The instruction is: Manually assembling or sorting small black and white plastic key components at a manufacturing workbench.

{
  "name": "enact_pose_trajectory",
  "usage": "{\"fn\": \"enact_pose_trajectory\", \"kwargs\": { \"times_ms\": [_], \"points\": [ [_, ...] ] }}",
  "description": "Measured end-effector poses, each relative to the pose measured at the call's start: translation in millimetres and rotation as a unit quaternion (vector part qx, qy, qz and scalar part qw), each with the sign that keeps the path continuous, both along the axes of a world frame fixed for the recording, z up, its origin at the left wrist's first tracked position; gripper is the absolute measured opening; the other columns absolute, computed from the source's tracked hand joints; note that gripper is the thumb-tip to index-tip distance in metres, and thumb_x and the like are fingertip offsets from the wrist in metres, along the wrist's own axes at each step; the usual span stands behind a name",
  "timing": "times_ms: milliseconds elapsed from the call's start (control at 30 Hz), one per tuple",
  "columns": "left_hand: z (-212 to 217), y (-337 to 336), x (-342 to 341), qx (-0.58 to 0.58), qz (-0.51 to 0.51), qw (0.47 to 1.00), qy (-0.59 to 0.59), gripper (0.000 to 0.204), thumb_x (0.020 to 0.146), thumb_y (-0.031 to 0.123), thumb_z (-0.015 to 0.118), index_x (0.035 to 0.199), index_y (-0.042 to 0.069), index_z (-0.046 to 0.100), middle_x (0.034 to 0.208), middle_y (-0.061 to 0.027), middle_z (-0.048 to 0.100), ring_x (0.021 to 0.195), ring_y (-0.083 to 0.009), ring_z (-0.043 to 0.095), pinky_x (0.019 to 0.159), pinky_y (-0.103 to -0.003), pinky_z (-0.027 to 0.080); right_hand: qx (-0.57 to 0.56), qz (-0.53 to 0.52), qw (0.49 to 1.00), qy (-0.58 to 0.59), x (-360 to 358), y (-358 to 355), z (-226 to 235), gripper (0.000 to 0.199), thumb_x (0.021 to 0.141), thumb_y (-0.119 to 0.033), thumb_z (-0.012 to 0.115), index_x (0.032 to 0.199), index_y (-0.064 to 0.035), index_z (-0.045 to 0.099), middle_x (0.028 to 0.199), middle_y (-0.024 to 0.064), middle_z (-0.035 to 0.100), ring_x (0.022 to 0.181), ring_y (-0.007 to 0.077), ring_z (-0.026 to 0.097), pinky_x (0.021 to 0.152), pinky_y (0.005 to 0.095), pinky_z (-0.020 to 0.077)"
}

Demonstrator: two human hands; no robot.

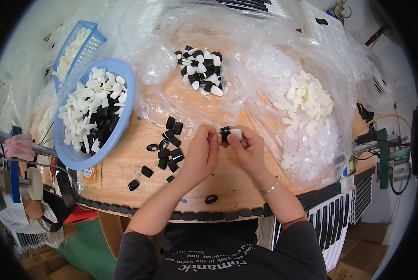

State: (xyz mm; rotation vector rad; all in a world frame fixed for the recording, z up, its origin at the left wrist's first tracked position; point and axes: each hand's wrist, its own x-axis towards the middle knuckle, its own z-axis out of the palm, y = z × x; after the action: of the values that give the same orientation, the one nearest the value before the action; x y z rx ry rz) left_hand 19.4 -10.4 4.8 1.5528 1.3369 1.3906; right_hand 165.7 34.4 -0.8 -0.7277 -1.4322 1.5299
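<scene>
On our left we see a blue openwork plastic basket, then a round blue plastic basin of white tabs and black pieces. An orange printed packet lies just below it, its lettering too small to read. Next, small glossy black caps lie scattered on the pale wooden table, with plain wood between them and its curved front edge, lined with dark rounded blocks. Farther back sits a pile of black-and-white pieces. Our left hand has its fingertips drawn together beside a black-banded white piece; we cannot tell whether they grip it. Below, pale lettering crosses our dark shirt. Our right hand pinches that piece between thumb and fingers, above the table. Rightward, crumpled clear plastic sheeting bounds the wood, bearing a heap of off-white tabs.
</scene>
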Motion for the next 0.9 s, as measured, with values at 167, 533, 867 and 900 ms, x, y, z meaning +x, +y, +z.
{"fn": "enact_pose_trajectory", "kwargs": {
  "times_ms": [167,533,867,900],
  "points": [
    [-6,4,3,0.014,0.015,1.0,-0.018,0.006,0.093,0.0,0.047,0.1,0.001,0.045,0.08,-0.0142,0.059,0.073,-0.0244,0.062,0.065,-0.033,0.047,0.007,-0.005,1.0,0.013,2,4,-8,0.021,0.093,-0.009,0.058,0.11,0.0038,0.057,0.097,0.0072,0.065,0.085,0.0119,0.064,0.077,0.0236,0.0529],
    [-9,4,-1,0.016,-0.002,1.0,-0.006,0.005,0.093,0.0,0.048,0.097,0.002,0.046,0.08,-0.0118,0.057,0.07,-0.02,0.059,0.063,-0.03,0.045,-0.01,0.039,0.999,0.03,3,5,-10,0.019,0.09,-0.002,0.06,0.109,0.0025,0.057,0.098,0.0048,0.063,0.087,0.0102,0.062,0.078,0.0226,0.052],
    [-18,7,-3,0.03,0.022,0.997,-0.07,0.005,0.097,0.006,0.045,0.094,0.003,0.047,0.078,-0.0104,0.054,0.066,-0.0176,0.052,0.06,-0.029,0.043,-0.046,0.017,0.991,0.124,-5,5,-7,0.04,0.086,0.003,0.063,0.112,-0.0087,0.035,0.102,0.0132,0.064,0.092,0.0173,0.065,0.074,0.0256,0.054],
    [-13,7,-3,0.03,0.02,0.997,-0.07,0.005,0.097,0.006,0.045,0.094,0.003,0.047,0.078,-0.0104,0.054,0.066,-0.0176,0.052,0.06,-0.029,0.043,-0.046,0.014,0.991,0.124,-4,5,-6,0.04,0.086,0.003,0.063,0.112,-0.0087,0.035,0.102,0.0132,0.064,0.092,0.0173,0.065,0.074,0.0256,0.054]
  ]
}}
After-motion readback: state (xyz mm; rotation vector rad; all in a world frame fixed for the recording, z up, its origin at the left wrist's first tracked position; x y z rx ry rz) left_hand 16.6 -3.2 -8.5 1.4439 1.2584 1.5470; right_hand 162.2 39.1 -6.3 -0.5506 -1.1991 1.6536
